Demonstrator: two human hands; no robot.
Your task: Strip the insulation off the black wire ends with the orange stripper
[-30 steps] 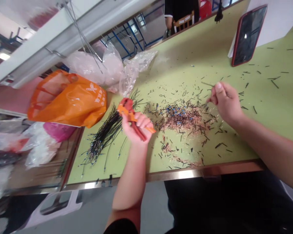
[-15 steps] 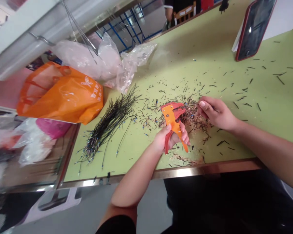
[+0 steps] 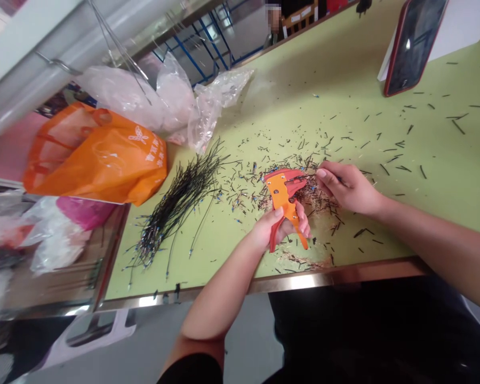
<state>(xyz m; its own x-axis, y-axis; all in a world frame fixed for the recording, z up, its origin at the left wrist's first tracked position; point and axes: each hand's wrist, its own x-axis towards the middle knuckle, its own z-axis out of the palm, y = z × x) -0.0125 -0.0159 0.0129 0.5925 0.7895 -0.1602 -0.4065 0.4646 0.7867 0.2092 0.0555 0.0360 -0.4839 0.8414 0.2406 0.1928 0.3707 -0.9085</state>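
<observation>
Left hand [image 3: 267, 226] — fingers wrapped round stripper [image 3: 280, 196]; right hand [image 3: 346, 186] — fingertips pinching wire [image 3: 312, 175] at stripper's mouth. Clippings [image 3: 322, 201] spread over table [image 3: 328, 80] below.

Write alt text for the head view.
A person's left hand grips an orange-and-red tool above a green table; the right hand holds a dark strand at its jaws. Black clippings and a wire bundle lie nearby.
</observation>
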